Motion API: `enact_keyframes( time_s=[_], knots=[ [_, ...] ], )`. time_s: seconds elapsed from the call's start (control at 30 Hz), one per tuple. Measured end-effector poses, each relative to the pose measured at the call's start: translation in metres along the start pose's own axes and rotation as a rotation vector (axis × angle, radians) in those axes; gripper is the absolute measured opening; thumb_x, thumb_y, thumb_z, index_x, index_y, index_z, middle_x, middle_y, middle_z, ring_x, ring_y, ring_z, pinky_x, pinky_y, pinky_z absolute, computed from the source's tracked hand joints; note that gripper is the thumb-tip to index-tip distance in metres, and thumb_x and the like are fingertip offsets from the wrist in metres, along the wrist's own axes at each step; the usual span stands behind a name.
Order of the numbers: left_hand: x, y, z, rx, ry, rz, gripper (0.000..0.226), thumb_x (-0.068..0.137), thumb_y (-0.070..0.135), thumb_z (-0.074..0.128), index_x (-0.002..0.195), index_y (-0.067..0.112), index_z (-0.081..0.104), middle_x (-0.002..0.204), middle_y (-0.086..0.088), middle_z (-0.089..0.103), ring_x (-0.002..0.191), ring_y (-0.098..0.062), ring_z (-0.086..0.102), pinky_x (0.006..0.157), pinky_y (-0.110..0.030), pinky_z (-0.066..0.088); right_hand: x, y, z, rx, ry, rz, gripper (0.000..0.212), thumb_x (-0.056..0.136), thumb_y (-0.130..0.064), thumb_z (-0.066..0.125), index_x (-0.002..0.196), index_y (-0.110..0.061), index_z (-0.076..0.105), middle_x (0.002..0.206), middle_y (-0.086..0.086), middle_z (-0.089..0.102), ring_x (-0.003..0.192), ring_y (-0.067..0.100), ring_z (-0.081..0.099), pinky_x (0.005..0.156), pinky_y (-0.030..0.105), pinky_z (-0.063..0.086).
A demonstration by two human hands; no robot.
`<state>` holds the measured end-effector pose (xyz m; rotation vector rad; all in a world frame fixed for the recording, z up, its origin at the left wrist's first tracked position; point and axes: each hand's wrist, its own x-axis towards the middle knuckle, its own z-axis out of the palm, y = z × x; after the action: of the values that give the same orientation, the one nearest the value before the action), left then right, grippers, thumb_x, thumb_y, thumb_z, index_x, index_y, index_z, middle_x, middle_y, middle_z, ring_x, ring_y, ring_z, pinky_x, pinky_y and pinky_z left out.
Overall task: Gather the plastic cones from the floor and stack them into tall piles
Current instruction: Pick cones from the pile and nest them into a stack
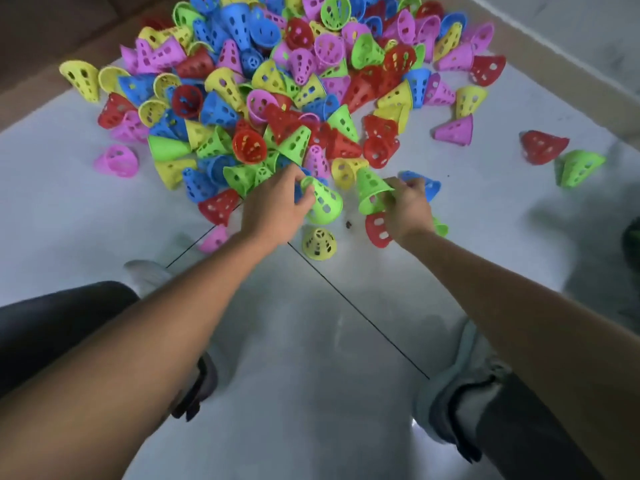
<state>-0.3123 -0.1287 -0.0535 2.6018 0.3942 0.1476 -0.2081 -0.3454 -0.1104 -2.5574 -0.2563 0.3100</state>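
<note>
Left hand (277, 206) grips green cone (325, 204) | right hand (408, 211) grips second green cone (372, 195)

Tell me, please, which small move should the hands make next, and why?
Probably slide one green cone over the other. The left hand holds a green cone and the right hand holds another green cone, close together above the floor, not yet nested.
</note>
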Motion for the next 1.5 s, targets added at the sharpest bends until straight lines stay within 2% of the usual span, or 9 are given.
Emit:
enact_keyframes(
  time_s=[0.33,0.47,0.6,0.8,0.9,1.07,1.2,1.33,1.5],
  knots=[
    [-0.044,-0.026,0.026,-0.112,-0.226,0.017,0.039,0.097,0.038,0.063,0.126,0.013,0.060,0.132,-0.002,0.065,0.116,-0.022,0.061,0.095,-0.034,0.047,-0.042,-0.019,-0.003,0.092,0.047,0.069,0.034,0.105,-0.027,0.046,0.137,-0.019,0.057,0.136,0.017,0.040,0.097,0.038,0.062,0.099,0.035,0.045],
    [-0.038,-0.003,0.013,-0.371,-0.207,-0.131,0.034,0.101,0.047,0.053,0.114,0.017,0.063,0.114,0.003,0.069,0.095,-0.010,0.065,0.083,-0.030,0.052,-0.052,-0.037,-0.011,0.100,0.033,0.024,0.037,0.105,-0.029,0.047,0.140,-0.020,0.055,0.134,0.015,0.040,0.102,0.037,0.059,0.102,0.037,0.045],
    [-0.024,0.027,-0.009,-0.888,-0.310,-0.415,0.048,0.101,0.055,0.047,0.121,0.013,0.062,0.111,-0.005,0.071,0.100,-0.026,0.071,0.089,-0.041,0.060,-0.062,-0.059,-0.027,0.080,0.032,-0.067,0.036,0.104,-0.026,0.049,0.139,-0.021,0.057,0.134,0.014,0.042,0.111,0.035,0.056,0.103,0.041,0.045],
    [-0.022,0.050,-0.027,-1.253,-0.444,-0.556,0.066,0.073,0.060,0.080,0.126,0.022,0.067,0.128,-0.014,0.065,0.106,-0.031,0.071,0.081,-0.037,0.062,-0.075,-0.091,-0.061,-0.016,-0.003,-0.205,0.036,0.104,-0.021,0.050,0.140,-0.023,0.056,0.135,0.011,0.040,0.105,0.035,0.061,0.096,0.041,0.051],
    [-0.024,0.056,-0.039,-1.271,-0.433,-0.537,0.077,0.061,0.059,0.084,0.127,0.023,0.067,0.133,-0.011,0.063,0.114,-0.029,0.067,0.076,-0.034,0.061,-0.083,-0.107,-0.083,-0.057,-0.056,-0.175,0.045,0.099,-0.031,0.061,0.143,-0.025,0.052,0.138,0.010,0.036,0.104,0.032,0.062,0.094,0.035,0.050],
    [-0.020,0.059,-0.069,-1.277,-0.310,-0.530,0.050,0.080,0.050,0.078,0.120,0.022,0.068,0.132,-0.011,0.063,0.121,-0.029,0.061,0.069,-0.034,0.061,-0.089,-0.130,-0.122,-0.126,-0.090,-0.203,0.047,0.095,-0.029,0.069,0.140,-0.026,0.055,0.137,0.010,0.037,0.089,0.028,0.059,0.086,0.034,0.054],
    [-0.022,0.057,-0.084,-1.023,-0.281,-0.428,0.022,0.090,0.035,0.075,0.105,0.021,0.067,0.120,-0.004,0.067,0.109,-0.021,0.063,0.081,-0.037,0.062,-0.084,-0.133,-0.145,-0.225,-0.105,-0.236,0.030,0.102,-0.016,0.051,0.128,-0.029,0.060,0.129,0.009,0.038,0.084,0.028,0.061,0.070,0.032,0.052],
    [-0.024,0.048,-0.076,-0.887,-0.274,-0.399,0.032,0.086,0.022,0.079,0.114,0.013,0.065,0.110,-0.006,0.071,0.103,-0.019,0.067,0.091,-0.041,0.058,-0.073,-0.126,-0.155,-0.309,-0.205,-0.258,0.027,0.103,-0.019,0.050,0.127,-0.029,0.057,0.120,0.007,0.039,0.088,0.029,0.062,0.070,0.034,0.053],
    [-0.026,0.029,-0.046,-0.720,-0.370,-0.282,0.027,0.083,0.014,0.081,0.107,0.011,0.069,0.096,0.003,0.075,0.087,-0.011,0.070,0.064,-0.017,0.050,-0.055,-0.107,-0.153,-0.341,-0.319,-0.298,0.034,0.099,-0.024,0.058,0.131,-0.030,0.048,0.103,0.000,0.044,0.074,0.011,0.051,0.060,0.029,0.041]
  ],
)
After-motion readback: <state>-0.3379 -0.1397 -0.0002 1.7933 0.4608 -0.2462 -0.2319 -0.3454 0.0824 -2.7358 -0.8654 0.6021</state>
